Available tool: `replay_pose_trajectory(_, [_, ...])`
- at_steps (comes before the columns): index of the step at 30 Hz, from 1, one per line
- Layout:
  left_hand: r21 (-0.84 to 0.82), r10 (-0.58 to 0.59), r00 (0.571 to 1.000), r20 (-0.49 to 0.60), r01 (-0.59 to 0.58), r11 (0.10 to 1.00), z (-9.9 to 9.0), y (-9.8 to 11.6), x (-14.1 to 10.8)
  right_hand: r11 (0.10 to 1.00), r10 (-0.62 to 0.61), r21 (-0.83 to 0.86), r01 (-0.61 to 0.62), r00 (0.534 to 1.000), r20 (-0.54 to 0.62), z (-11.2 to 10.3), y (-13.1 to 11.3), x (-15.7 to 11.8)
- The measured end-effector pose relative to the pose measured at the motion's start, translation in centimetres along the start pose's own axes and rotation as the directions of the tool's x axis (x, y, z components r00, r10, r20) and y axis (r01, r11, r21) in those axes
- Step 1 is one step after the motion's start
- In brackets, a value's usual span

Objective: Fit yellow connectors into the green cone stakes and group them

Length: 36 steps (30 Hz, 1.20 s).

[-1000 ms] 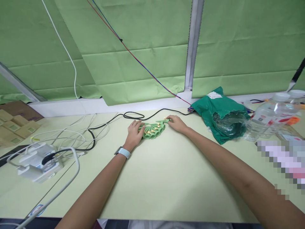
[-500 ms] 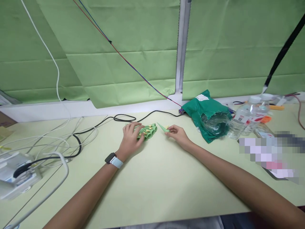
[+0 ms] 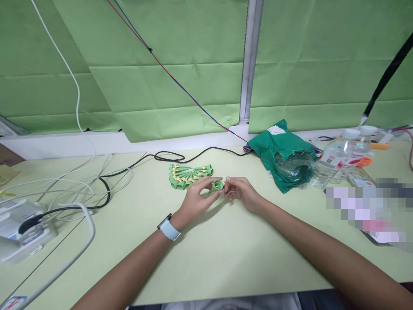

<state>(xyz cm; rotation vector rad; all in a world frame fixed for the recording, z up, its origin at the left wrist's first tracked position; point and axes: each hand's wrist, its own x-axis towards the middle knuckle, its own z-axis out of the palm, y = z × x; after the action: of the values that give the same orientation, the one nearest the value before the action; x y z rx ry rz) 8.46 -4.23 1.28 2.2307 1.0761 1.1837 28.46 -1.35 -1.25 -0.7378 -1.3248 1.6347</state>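
Green paper coil (image 3: 217,186), small and tightly rolled, is pinched between both hands just above the pale green counter (image 3: 245,262). The right hand (image 3: 242,193) has its fingers (image 3: 230,185) closed together against the coil's right side, while the left hand (image 3: 193,202) reaches in from the other side, its fingers (image 3: 208,182) curved over and touching the rim. Light, even pressure from both sides looks like the best handling, since paper rolled this small could crush or spring loose under a hard squeeze. Just beside the hands at 11 o'clock lies a fan of green paper rolls with yellow tips (image 3: 190,177). Farther out are a green plastic bag (image 3: 285,157) at 2 o'clock, clear plastic bottles (image 3: 342,161) at 3 o'clock and a white plastic power unit (image 3: 24,232) at 9 o'clock.
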Motion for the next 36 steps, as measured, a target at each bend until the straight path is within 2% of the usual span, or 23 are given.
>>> replay_pose_trajectory(3, [-0.266, -0.245, 0.968, 0.051, 0.25, 0.931, 0.1, 0.3, -0.2, 0.992, 0.041, -0.117, -0.041, 0.999, -0.004, 0.1, 0.1, -0.2])
replay_pose_trajectory(6, [-0.409, -0.32, 0.941, 0.11, 0.336, 0.849, 0.2, -0.1, -0.4, 0.989, 0.06, -0.142, -0.052, 0.997, 0.052, 0.8, 0.4, -0.5])
replay_pose_trajectory(10, [-0.491, -0.342, 0.929, 0.142, 0.366, 0.791, 0.5, -0.5, -0.5, 0.988, 0.068, -0.145, -0.059, 0.996, 0.062, 1.0, 1.0, -0.6])
replay_pose_trajectory(15, [-0.512, -0.344, 0.926, 0.156, 0.373, 0.774, 0.5, -0.5, -0.5, 0.978, -0.007, -0.206, 0.023, 0.997, 0.076, 0.8, 1.2, -0.6])
replay_pose_trajectory(21, [-0.592, -0.389, 0.898, 0.206, 0.431, 0.681, 0.8, -0.6, -0.7, 0.973, -0.11, -0.197, 0.124, 0.991, 0.077, 0.8, 1.0, -0.9])
replay_pose_trajectory(28, [-0.622, -0.396, 0.9, 0.182, 0.417, 0.663, 0.9, -0.6, -0.6, 0.968, -0.071, -0.239, 0.082, 0.996, 0.055, 0.7, 0.9, -0.9])
replay_pose_trajectory(33, [-0.648, -0.448, 0.877, 0.172, 0.443, 0.619, 1.1, -1.1, -0.6, 0.95, -0.135, -0.283, 0.129, 0.991, -0.002, 0.7, 0.9, -0.9])
replay_pose_trajectory(36, [-0.663, -0.467, 0.868, 0.168, 0.45, 0.598, 1.3, -1.3, -0.6, 0.954, -0.087, -0.288, 0.086, 0.996, 0.008, 0.7, 1.1, -0.8])
